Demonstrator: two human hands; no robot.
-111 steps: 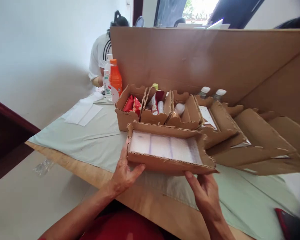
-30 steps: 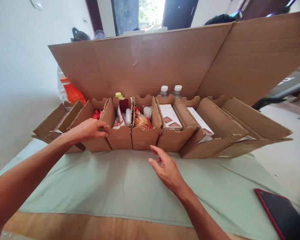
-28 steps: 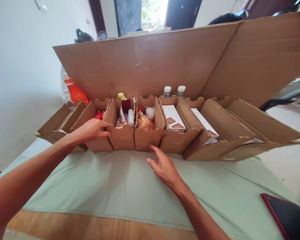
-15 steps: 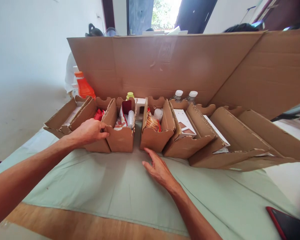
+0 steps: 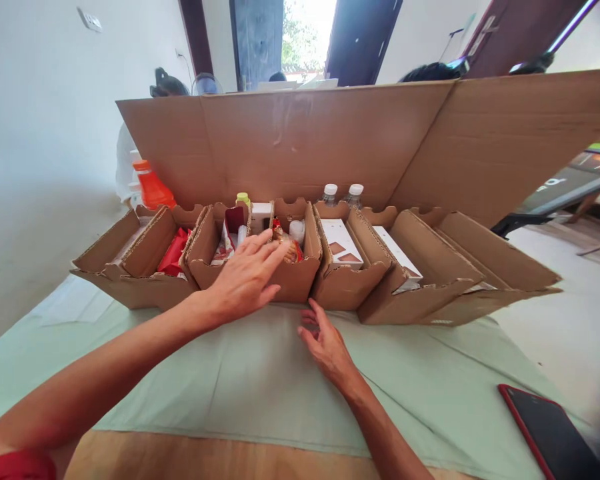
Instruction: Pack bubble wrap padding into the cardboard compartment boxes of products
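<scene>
A row of open cardboard bins (image 5: 347, 293) stands across the cloth-covered table. My left hand (image 5: 247, 273), fingers stretched out, is in front of the middle bins and partly hides them; whether it touches one I cannot tell. Just beyond its fingertips shows a snack packet (image 5: 291, 248) beside a white rounded item (image 5: 297, 231). My right hand (image 5: 326, 340) is low by the front of the bins, fingers apart and holding nothing. Left of the hands, one bin has a red packet (image 5: 174, 253). To the right, bins hold white boxes (image 5: 341, 241).
A tall cardboard panel (image 5: 300, 147) rises behind the bins. Near it stand an orange bottle (image 5: 153, 187) and two white-capped bottles (image 5: 354, 195). A phone (image 5: 550, 427) lies at the front right of the green cloth (image 5: 260, 387). Several heads show beyond the panel.
My left hand has left the bin at the left and moved right, its fingers now extended. The gap between the middle bins is now hidden behind it. The camera view has shifted.
</scene>
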